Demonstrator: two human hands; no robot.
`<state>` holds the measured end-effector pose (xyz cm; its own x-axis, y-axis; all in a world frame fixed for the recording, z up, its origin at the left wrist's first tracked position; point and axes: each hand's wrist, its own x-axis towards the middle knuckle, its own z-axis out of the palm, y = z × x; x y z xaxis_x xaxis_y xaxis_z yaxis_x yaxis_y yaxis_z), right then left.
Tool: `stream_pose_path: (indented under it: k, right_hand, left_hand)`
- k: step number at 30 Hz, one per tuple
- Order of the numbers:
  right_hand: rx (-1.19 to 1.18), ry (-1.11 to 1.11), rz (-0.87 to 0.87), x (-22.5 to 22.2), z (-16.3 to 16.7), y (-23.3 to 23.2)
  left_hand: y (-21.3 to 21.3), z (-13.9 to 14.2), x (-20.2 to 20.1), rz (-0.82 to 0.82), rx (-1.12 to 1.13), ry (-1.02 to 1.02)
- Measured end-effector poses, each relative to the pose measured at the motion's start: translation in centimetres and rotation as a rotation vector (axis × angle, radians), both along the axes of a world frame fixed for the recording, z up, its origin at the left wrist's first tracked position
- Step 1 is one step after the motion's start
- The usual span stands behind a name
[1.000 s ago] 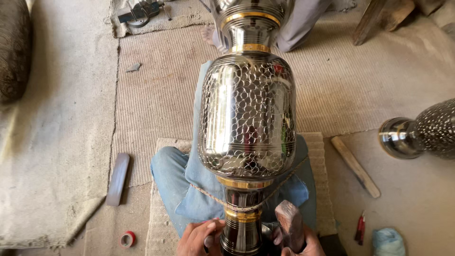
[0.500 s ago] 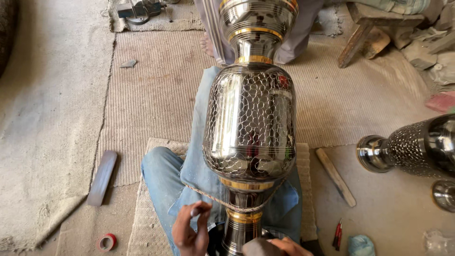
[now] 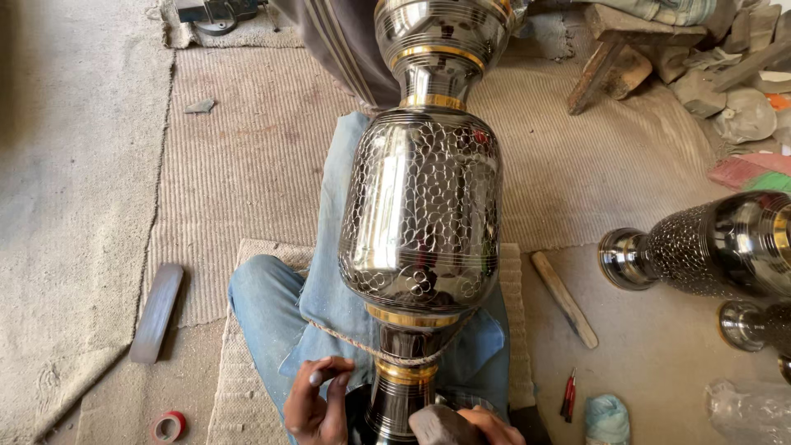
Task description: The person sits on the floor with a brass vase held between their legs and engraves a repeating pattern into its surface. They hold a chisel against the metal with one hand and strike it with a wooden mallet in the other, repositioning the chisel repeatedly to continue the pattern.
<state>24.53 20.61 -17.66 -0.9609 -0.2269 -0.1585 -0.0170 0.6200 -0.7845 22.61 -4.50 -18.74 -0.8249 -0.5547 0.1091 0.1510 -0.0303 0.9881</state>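
Note:
A large polished metal vase point(image 3: 420, 214) with an engraved scale pattern and gold bands lies lengthwise over my lap on a blue cloth point(image 3: 329, 280). A thin cord point(image 3: 342, 339) loops around its narrow neck. My left hand point(image 3: 317, 404) is just left of the neck with its fingers curled and pinched together; I cannot make out anything in them. My right hand point(image 3: 494, 427) sits at the bottom edge, closed on a dark blunt hammer point(image 3: 441, 424) beside the neck's gold ring point(image 3: 404, 372).
Another engraved vase point(image 3: 709, 251) lies at the right. A wooden stick point(image 3: 564, 298), a red pen point(image 3: 568, 394) and a blue rag point(image 3: 608, 419) are on the floor to the right. A flat metal bar point(image 3: 156, 311) and a red tape roll point(image 3: 168, 427) lie to the left. Another person's striped trouser leg point(image 3: 346, 49) is behind the vase.
My left hand has come up beside the neck with its fingers curling in. The hammer has dropped from upright beside the neck to the bottom edge. The view has shifted to the right.

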Motion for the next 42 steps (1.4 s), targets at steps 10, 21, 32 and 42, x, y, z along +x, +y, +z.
stream_pose_path:
  k: [10,21,32,42]
  right_hand:
    - [0.054,0.071,-0.200,0.3,1.2,-0.8]
    - [-0.646,0.012,0.034,-5.3,3.5,1.4]
    - [-0.798,0.676,-0.203,-7.4,1.9,-6.6]
    - [-0.310,0.297,-0.347,-6.7,6.5,-3.1]
  left_hand:
    - [-1.4,0.4,-0.1,-0.152,-0.119,0.017]
    - [-4.5,1.6,-1.6,-0.305,-0.384,0.171]
    - [-8.7,5.4,-9.7,-0.558,0.085,0.223]
    - [-8.1,10.4,-16.8,-0.901,0.088,0.200]
